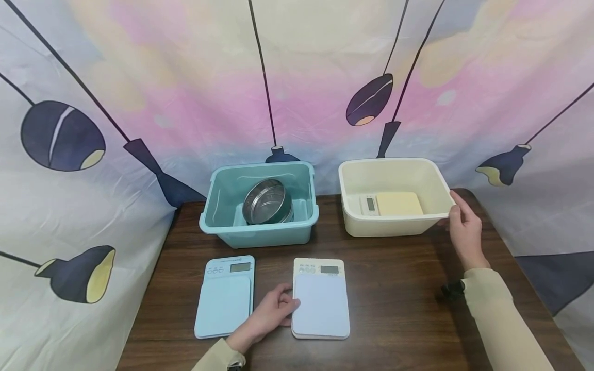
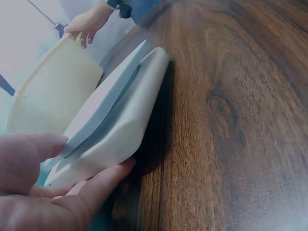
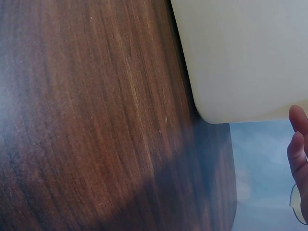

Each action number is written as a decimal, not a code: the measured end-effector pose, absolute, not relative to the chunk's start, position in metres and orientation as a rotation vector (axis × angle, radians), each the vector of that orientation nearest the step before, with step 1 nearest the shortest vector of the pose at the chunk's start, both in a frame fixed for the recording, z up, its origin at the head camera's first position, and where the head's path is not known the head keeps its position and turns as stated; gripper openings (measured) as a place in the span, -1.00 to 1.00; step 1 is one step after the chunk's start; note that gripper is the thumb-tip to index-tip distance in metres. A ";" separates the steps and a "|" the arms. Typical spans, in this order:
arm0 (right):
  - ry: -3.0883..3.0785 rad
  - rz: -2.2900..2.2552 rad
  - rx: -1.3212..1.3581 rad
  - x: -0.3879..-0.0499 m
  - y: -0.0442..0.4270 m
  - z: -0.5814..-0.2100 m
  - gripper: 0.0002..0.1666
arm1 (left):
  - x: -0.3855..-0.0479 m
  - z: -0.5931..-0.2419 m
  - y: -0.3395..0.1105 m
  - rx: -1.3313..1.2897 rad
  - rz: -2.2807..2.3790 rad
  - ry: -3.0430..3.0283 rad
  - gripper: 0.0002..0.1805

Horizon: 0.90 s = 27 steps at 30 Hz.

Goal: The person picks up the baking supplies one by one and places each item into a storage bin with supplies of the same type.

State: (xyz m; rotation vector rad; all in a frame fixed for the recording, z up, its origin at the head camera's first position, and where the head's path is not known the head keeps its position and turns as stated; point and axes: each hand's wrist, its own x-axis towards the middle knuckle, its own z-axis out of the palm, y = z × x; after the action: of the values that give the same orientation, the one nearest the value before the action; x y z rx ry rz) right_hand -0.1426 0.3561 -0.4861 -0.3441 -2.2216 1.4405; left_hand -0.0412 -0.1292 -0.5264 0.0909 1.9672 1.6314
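Observation:
My left hand (image 1: 274, 312) pinches the left edge of a white kitchen scale (image 1: 321, 304); its thumb is against the upper platform (image 2: 103, 98) and other fingers are at the lower body. That scale lies on the table in the head view. At the back right, my right hand (image 1: 465, 232) holds the right rim of a cream plastic bin (image 1: 385, 226), with fingers (image 3: 298, 159) beside its outer wall. Inside the bin lies another kitchen scale, with a pale yellow platform (image 1: 399, 203) and a small display.
A light-blue kitchen scale (image 1: 225, 299) lies left of the white one. Behind it stands a teal plastic tub (image 1: 264, 237) holding round metal sieves (image 1: 266, 202). The dark wooden table (image 1: 394, 288) meets a printed cloth backdrop (image 1: 306, 77) at the rear.

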 end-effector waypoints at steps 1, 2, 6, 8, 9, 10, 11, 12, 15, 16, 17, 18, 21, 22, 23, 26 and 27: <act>-2.217 1.449 -0.344 -0.142 0.355 -0.485 -0.45 | -0.041 -0.526 -0.129 0.081 1.629 1.979 -0.25; -2.215 1.452 -0.340 -0.142 0.355 -0.485 -0.45 | -0.042 -0.526 -0.129 0.073 1.621 2.001 -0.24; -2.217 1.444 -0.337 -0.145 0.359 -0.491 -0.45 | -0.043 -0.525 -0.129 0.053 1.556 2.128 -0.16; -2.222 1.424 -0.332 -0.148 0.363 -0.496 -0.45 | -0.045 -0.526 -0.130 0.056 1.517 2.184 -0.14; -2.224 1.415 -0.331 -0.148 0.363 -0.497 -0.45 | -0.045 -0.526 -0.130 0.057 1.505 2.195 -0.14; -2.225 1.409 -0.329 -0.148 0.363 -0.497 -0.45 | -0.046 -0.526 -0.131 0.062 1.499 2.199 -0.14; -2.224 1.410 -0.328 -0.148 0.364 -0.497 -0.45 | -0.046 -0.527 -0.131 0.067 1.499 2.196 -0.14; -2.225 1.405 -0.326 -0.148 0.363 -0.497 -0.45 | -0.046 -0.527 -0.131 0.071 1.506 2.185 -0.14; -2.225 1.401 -0.323 -0.147 0.363 -0.496 -0.45 | -0.046 -0.526 -0.132 0.087 1.540 2.143 -0.11; -2.226 1.399 -0.322 -0.147 0.362 -0.496 -0.45 | -0.046 -0.525 -0.131 0.087 1.558 2.120 -0.09; -2.227 1.399 -0.320 -0.147 0.362 -0.496 -0.45 | -0.046 -0.524 -0.131 0.083 1.573 2.097 -0.06; -2.230 1.393 -0.320 -0.147 0.362 -0.496 -0.45 | -0.046 -0.523 -0.131 0.079 1.584 2.076 -0.04; -2.230 1.393 -0.317 -0.146 0.362 -0.496 -0.45 | -0.046 -0.520 -0.130 0.045 1.593 2.043 -0.02; -2.232 1.389 -0.316 -0.146 0.362 -0.496 -0.45 | -0.047 -0.520 -0.130 0.032 1.591 2.047 -0.03; -2.230 1.392 -0.314 -0.146 0.362 -0.496 -0.45 | -0.047 -0.520 -0.129 0.021 1.588 2.054 -0.05; -2.231 1.392 -0.308 -0.146 0.362 -0.496 -0.45 | -0.050 -0.520 -0.129 -0.008 1.580 2.083 -0.09; -2.232 1.392 -0.307 -0.146 0.362 -0.496 -0.45 | -0.051 -0.520 -0.129 -0.017 1.582 2.087 -0.11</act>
State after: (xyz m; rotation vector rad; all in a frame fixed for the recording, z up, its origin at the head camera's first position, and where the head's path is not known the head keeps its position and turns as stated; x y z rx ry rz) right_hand -0.1460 0.3617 -0.4960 -0.3071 -2.2323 1.3917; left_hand -0.0512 -0.1293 -0.5199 -0.0170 2.0871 1.5818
